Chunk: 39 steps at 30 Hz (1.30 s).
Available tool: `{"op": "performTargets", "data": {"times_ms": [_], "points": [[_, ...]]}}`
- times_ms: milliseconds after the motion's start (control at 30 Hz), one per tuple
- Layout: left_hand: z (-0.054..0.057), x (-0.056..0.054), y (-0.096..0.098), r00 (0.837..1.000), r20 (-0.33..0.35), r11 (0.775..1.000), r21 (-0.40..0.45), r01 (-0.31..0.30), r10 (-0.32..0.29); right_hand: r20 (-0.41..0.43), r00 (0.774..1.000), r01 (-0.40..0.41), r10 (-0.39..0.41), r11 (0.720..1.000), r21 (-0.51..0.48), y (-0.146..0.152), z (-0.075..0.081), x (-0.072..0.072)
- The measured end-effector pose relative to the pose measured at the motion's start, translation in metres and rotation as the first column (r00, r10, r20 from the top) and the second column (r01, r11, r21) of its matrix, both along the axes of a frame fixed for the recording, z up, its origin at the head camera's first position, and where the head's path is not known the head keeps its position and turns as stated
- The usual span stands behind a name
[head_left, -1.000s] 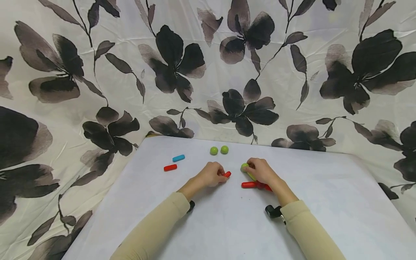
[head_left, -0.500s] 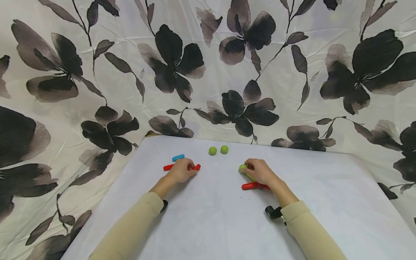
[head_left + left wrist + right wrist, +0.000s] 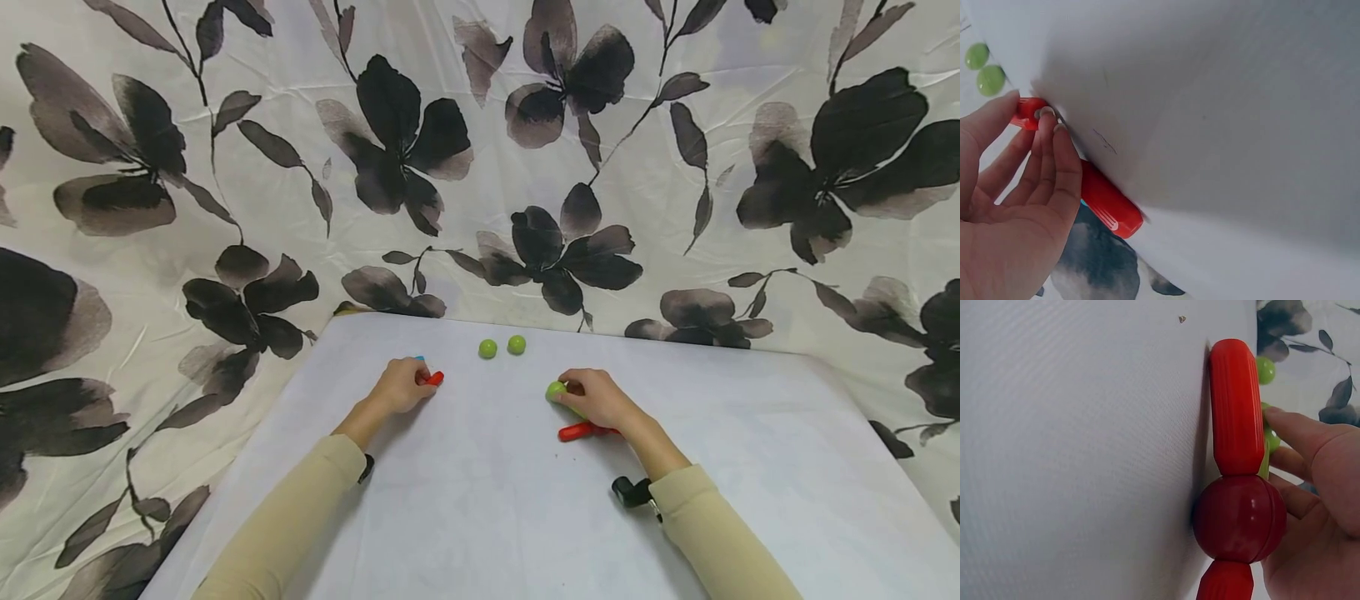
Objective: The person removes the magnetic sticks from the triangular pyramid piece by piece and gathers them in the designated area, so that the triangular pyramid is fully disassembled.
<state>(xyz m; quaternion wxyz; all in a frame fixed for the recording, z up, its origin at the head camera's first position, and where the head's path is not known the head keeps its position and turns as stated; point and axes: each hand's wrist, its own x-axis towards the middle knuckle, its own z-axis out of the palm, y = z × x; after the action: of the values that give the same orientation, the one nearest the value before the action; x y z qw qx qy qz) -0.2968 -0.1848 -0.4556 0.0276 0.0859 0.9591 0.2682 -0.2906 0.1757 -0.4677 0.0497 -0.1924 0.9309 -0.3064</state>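
My left hand [image 3: 395, 387] pinches a short red magnetic stick [image 3: 1027, 114] between thumb and fingertips; a small grey metal end shows on it. Under that hand, a second red stick [image 3: 1110, 203] lies on the table. A blue stick [image 3: 420, 358] peeks out behind the fingers, mostly hidden. My right hand [image 3: 600, 396] holds a green ball [image 3: 555, 391] with thumb and fingers. From this ball a green stick [image 3: 576, 412] runs back under the hand toward a dark red ball [image 3: 1240, 519]. One red stick [image 3: 1236, 406] and another red stick [image 3: 1227, 581] extend from opposite sides of the dark red ball.
Two loose items, a green ball [image 3: 487, 348] and another green ball [image 3: 516, 344], sit near the table's back edge. A white cloth covers the table [image 3: 480, 500]. Behind it hangs a flower-printed curtain [image 3: 420, 233]. A black wrist camera [image 3: 630, 492] sits by the right sleeve.
My left hand has carried its red stick leftward from the middle to above the other red stick and the blue one. The right hand and its joined pieces have shifted slightly left.
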Motion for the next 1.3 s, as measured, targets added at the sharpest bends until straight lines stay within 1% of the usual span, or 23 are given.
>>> {"op": "performTargets", "data": {"times_ms": [167, 367, 500, 633, 767, 867, 967, 1000, 1033, 1100, 1167, 1233, 1300], "points": [[0.002, -0.003, -0.001, 0.999, 0.020, 0.999, -0.024, -0.028, 0.028, -0.022, 0.999, -0.036, 0.035, 0.999, -0.011, 0.000, 0.002, 0.002], [0.002, -0.006, -0.001, 0.998, 0.042, 0.997, -0.057, -0.049, 0.052, -0.010, 0.997, -0.073, 0.073, 0.997, -0.019, 0.000, 0.004, 0.004], [0.002, -0.006, -0.001, 0.997, 0.046, 0.996, -0.068, -0.054, 0.057, 0.006, 0.996, -0.088, 0.089, 0.996, -0.025, 0.000, 0.006, 0.007], [0.003, -0.005, -0.001, 0.998, 0.044, 0.997, -0.068, -0.048, 0.051, 0.018, 0.997, -0.080, 0.080, 0.997, -0.015, 0.003, 0.008, 0.012], [0.005, -0.004, -0.001, 0.999, 0.025, 0.997, -0.071, -0.044, 0.045, 0.002, 0.998, -0.063, 0.063, 0.998, 0.026, 0.009, 0.009, 0.017], [0.008, -0.003, 0.000, 0.999, -0.016, 0.997, -0.070, -0.040, 0.039, -0.020, 0.999, -0.048, 0.049, 0.997, 0.053, 0.014, 0.009, 0.020], [0.012, -0.001, 0.006, 0.997, -0.075, 0.998, -0.069, -0.007, 0.002, -0.029, 0.998, -0.045, 0.047, 0.997, 0.060, 0.019, 0.009, 0.022], [0.013, 0.000, 0.010, 0.996, -0.086, 0.998, -0.065, 0.013, -0.018, -0.031, 0.999, -0.043, 0.045, 0.997, 0.060, 0.020, 0.009, 0.023], [0.015, 0.001, 0.016, 0.996, -0.083, 0.998, -0.060, 0.032, -0.037, -0.028, 0.999, -0.041, 0.043, 0.997, 0.058, 0.020, 0.009, 0.023], [0.017, 0.004, 0.030, 0.994, -0.065, 0.996, -0.045, 0.080, -0.083, -0.025, 0.999, -0.040, 0.041, 0.998, 0.055, 0.021, 0.008, 0.024], [0.018, 0.008, 0.048, 0.992, -0.021, 0.992, -0.018, 0.126, -0.127, -0.020, 0.999, -0.029, 0.030, 0.998, 0.051, 0.022, 0.007, 0.025], [0.015, 0.011, 0.066, 0.986, 0.020, 0.986, 0.008, 0.167, -0.167, -0.018, 0.999, -0.026, 0.027, 0.999, 0.046, 0.021, 0.005, 0.025], [0.010, 0.013, 0.083, 0.977, 0.031, 0.977, 0.028, 0.212, -0.213, -0.014, 1.000, -0.023, 0.024, 0.999, 0.041, 0.020, 0.004, 0.025]]}}
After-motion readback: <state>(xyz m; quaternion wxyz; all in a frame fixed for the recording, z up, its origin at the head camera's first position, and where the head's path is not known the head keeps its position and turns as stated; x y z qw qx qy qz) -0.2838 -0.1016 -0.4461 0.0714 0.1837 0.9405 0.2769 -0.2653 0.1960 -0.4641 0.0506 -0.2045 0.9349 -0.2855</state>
